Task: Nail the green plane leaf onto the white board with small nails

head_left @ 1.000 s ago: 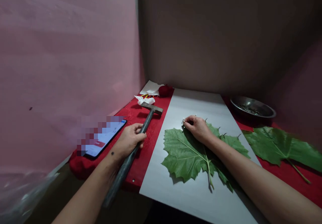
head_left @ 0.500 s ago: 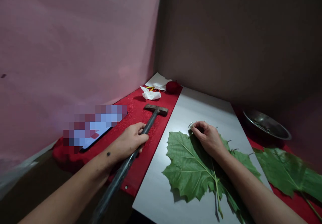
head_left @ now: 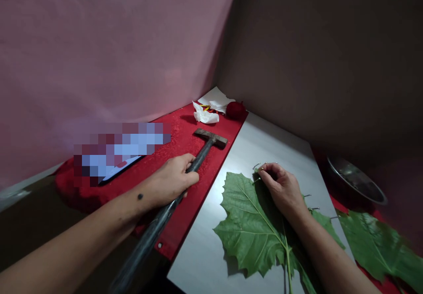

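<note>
My left hand is wrapped round the dark handle of a hammer, whose rusty head rests over the red cloth. A large green leaf lies on a pale grey board. At the leaf's upper edge, the thumb and forefinger of my right hand pinch a small nail, mostly covered by the fingertips. Several other nails stand along the leaf's outline, some tilted. My right hand and forearm hide part of the leaf.
To the right are a metal bowl with small pieces inside and a second leaf. Left on the red cloth lies a partly pixelated phone. Crumpled tissue, white paper and a red ball sit in the wall corner.
The whole view has tilted and shifted slightly. My left hand still grips the hammer, and my right hand stays pinched at the leaf's upper edge.
</note>
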Tool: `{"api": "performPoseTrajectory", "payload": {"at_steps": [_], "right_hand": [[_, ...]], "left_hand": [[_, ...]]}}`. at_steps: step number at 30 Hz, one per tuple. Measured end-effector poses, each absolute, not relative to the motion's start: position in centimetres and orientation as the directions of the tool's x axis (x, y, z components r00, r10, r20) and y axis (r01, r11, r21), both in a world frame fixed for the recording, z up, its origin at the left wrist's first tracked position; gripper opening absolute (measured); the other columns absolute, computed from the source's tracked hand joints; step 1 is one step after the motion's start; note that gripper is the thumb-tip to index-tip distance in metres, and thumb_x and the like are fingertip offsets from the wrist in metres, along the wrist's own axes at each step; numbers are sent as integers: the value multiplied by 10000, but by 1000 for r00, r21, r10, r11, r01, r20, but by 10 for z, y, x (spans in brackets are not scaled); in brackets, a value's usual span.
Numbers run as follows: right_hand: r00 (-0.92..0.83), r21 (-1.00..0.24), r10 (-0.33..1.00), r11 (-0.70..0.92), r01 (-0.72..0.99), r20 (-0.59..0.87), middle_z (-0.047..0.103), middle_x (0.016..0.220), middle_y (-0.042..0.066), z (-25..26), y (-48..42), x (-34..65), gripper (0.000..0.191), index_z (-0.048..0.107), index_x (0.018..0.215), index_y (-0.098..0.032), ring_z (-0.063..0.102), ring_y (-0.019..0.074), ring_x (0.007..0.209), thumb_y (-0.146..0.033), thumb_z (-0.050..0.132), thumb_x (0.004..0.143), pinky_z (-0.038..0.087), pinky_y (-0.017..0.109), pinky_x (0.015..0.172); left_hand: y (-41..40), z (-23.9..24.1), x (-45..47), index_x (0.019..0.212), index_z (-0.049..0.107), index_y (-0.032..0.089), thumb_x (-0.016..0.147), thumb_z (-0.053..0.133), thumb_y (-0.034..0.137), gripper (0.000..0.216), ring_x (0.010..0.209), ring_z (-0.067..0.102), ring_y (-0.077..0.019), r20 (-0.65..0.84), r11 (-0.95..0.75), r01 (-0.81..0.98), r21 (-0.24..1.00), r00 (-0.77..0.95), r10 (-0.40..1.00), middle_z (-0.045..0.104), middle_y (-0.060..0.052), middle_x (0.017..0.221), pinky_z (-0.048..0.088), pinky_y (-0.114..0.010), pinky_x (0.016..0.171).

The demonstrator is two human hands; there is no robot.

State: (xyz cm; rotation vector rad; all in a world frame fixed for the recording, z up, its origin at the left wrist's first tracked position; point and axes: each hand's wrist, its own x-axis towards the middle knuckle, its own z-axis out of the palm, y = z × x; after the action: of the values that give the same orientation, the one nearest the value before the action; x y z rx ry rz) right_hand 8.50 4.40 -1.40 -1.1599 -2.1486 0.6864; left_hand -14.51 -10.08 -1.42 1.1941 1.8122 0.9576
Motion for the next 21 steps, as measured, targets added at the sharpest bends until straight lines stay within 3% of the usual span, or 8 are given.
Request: {"api": "performPoseTrajectory", "payload": {"at_steps": [21], "right_hand": [[-461,-657,842,518,548,280,632,707,12,-15,45,85,191,594,731,-209,558,164,659,-387,527,731,417,274,639]], "left_hand": [[-100,-16,-146,829,484,197,734,464,246,109,432,521,-129,-185,289,385,877,-284,941,483,59,529,392,-215,398]]}}
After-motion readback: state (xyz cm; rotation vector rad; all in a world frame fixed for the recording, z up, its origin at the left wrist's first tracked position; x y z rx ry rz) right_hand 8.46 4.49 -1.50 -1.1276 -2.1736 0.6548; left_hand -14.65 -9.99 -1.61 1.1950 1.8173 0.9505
